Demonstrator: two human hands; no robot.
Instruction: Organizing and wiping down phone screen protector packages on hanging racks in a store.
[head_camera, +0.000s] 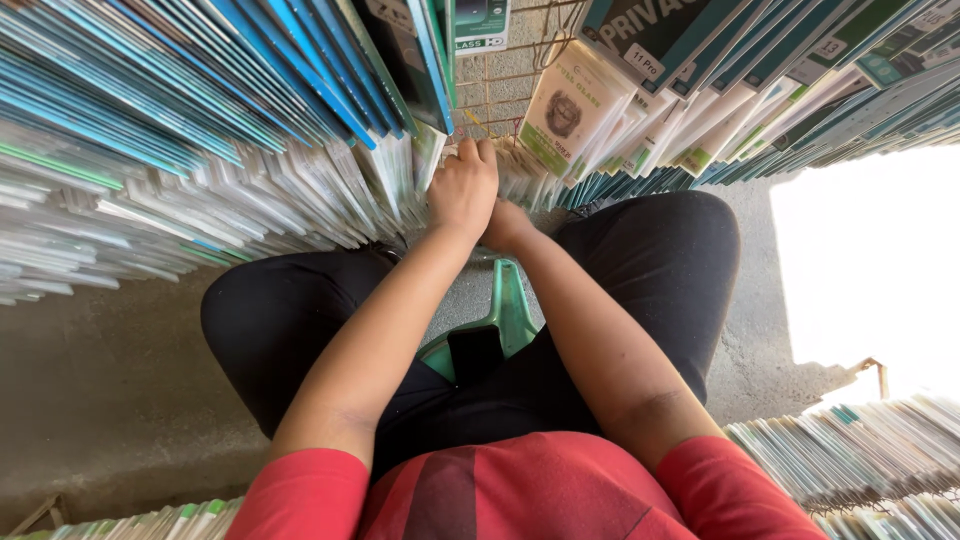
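I sit on a green plastic stool (508, 320) and look down at my knees and arms. My left hand (462, 188) reaches forward into a low row of flat white packets (400, 180); its fingers curl over their top edges near the gap in the middle. My right hand (506, 226) lies just behind and below the left one, mostly hidden by it, so I cannot tell what it touches. Packets in blue and teal sleeves (250, 80) hang in dense rows above the white ones.
More flat packets (720, 110) hang at the upper right on a wire grid (500, 90). Another stack of packets (860, 450) lies at the lower right. The floor (100, 400) is bare grey concrete, with bright sunlight at the right edge.
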